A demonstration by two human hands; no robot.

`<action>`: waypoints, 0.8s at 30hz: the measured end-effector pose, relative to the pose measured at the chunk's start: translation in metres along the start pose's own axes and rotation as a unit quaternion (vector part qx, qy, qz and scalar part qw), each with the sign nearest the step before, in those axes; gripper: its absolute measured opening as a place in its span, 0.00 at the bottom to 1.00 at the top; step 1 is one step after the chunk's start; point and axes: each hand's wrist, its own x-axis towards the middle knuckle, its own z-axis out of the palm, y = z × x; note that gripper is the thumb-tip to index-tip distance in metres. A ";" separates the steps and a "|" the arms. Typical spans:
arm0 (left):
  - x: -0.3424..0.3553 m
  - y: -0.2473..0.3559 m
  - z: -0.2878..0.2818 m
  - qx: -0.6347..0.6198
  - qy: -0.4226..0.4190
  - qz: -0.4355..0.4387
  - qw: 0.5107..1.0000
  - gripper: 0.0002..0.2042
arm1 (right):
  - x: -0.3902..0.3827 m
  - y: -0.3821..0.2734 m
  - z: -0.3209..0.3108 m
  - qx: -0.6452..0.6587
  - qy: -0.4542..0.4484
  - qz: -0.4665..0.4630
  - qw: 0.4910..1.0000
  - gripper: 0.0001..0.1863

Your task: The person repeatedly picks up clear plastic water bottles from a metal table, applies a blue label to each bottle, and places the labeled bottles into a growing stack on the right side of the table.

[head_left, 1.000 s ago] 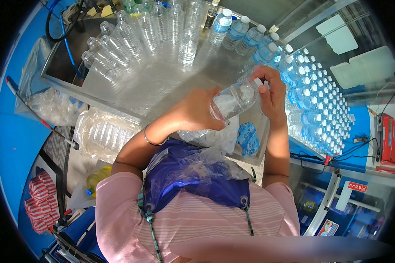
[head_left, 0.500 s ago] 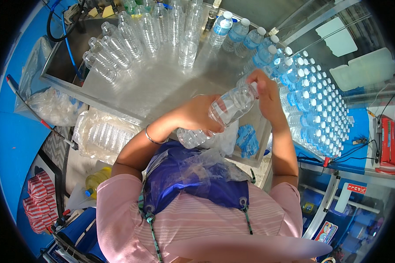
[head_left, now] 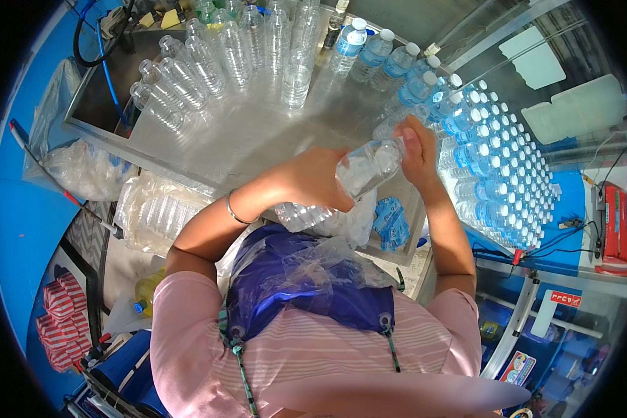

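Above the near edge of the steel counter (head_left: 254, 132), my left hand (head_left: 318, 175) is wrapped round the body of a clear plastic bottle (head_left: 370, 168). The bottle tilts, its neck end up to the right. My right hand (head_left: 419, 148) closes round that neck end, and its fingers hide the cap area. Below my left forearm lies another clear bottle (head_left: 301, 217), partly covered. Blue printed labels (head_left: 392, 224) lie in a pile in a shallow steel tray, beside crumpled clear plastic (head_left: 352, 224).
Uncapped clear bottles (head_left: 205, 59) stand along the counter's far left. One bottle (head_left: 297, 87) stands nearer the middle. Capped, blue-labelled bottles (head_left: 348, 49) curve along the back right into a dense block of many (head_left: 498, 167). A bag of clear bottles (head_left: 161, 212) lies at the left.
My right hand has turned at the bottle's neck, and the white cap seen before is now hidden behind its fingers. The held bottle has shifted slightly; my left hand keeps its grip.
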 end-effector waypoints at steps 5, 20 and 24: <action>0.011 0.009 0.009 0.197 0.105 -0.044 0.974 0.31 | -0.009 0.017 0.004 -0.039 -0.025 0.104 0.994 0.20; 0.112 -0.086 -0.005 0.050 0.331 0.150 0.930 0.38 | -0.219 0.062 0.009 -0.331 0.039 0.342 0.879 0.10; 0.134 -0.109 0.004 0.055 0.365 0.118 0.922 0.39 | -0.248 0.062 0.032 -0.376 0.102 0.258 0.884 0.11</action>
